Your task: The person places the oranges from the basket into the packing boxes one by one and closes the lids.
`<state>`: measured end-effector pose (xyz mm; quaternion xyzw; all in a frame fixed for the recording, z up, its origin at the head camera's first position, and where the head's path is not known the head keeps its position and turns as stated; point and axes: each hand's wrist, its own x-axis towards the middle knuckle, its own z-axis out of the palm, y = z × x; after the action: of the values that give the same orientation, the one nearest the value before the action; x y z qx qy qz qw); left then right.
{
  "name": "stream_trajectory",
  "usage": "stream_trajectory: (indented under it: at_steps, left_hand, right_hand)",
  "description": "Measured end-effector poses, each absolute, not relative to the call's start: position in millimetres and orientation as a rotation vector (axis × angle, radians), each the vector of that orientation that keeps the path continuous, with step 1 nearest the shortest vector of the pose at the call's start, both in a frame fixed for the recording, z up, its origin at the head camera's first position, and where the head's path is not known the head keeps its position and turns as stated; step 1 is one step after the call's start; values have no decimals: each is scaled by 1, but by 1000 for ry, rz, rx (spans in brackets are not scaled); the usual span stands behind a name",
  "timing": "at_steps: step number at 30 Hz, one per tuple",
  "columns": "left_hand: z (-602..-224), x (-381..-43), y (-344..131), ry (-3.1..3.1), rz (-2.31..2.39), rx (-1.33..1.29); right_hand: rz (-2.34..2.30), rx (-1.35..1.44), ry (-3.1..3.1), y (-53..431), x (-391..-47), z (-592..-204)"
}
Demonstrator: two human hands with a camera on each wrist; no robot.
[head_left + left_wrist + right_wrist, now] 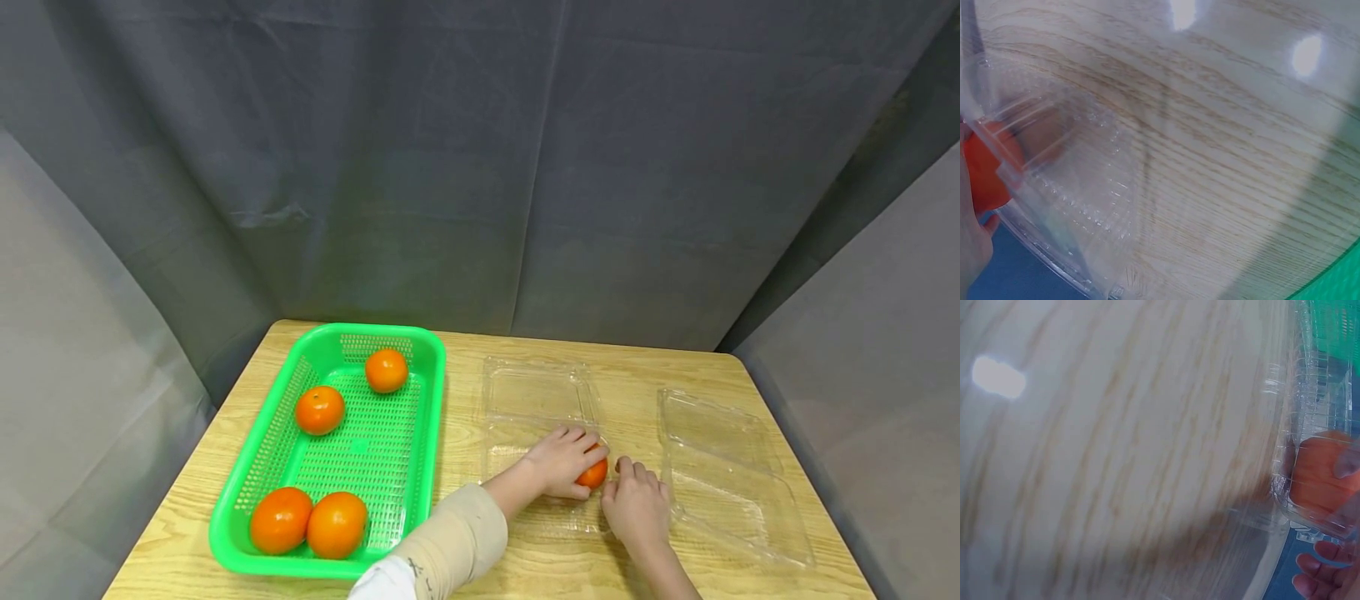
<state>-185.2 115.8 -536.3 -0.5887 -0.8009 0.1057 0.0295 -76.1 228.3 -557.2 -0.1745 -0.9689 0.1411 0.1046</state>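
1. Head view: the person's left grip [564,465] is wrapped round an orange fruit [595,473], with the thumb on one side and fingers on the other. The fruit is at the right side of a clear box [536,419] on the tabletop [637,375]. The right grip [637,504] is just beside that box, its fingers softly bent, with nothing seen in it. A second clear box [727,475] is to the right. Four more fruits [337,527] sit in the green basket [300,567]. The fruit looks round, smooth and shiny, so it could roll or slip. It is likely a bit heavy for its size.

2. Left wrist view: part of the fruit shows through the clear wall, with the hand right beside it. The wall looks thin and bendy, so a hard push might bend or crack it. The box is probably very light and may slide.

3. Right wrist view: the fruit is near the box's corner, and a fingertip is on it. The best hold is likely round its fat middle, firm but gentle, because a hard squeeze could bruise it.
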Motion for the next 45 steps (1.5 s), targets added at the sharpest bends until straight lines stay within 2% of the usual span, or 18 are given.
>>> stream_trajectory:
  at_steps: [10,15,22,33,45]
  left_hand:
    - [-527,-186,114,-2519,340,-1829]
    - [-517,-188,115,-2618,204,-1860]
    - [-492,-194,117,-2719,-138,-1888]
    - [-441,-201,115,-2669,-335,-1808]
    - [-407,-209,83,-2588,-257,-1763]
  right_hand:
    - [404,-509,-2847,228,-75,-557]
    - [404,-507,-2848,228,-75,-557]
    - [400,-496,-2840,228,-74,-557]
    - [386,-487,-2838,228,-74,-556]
    - [401,-512,-2861,228,-76,-556]
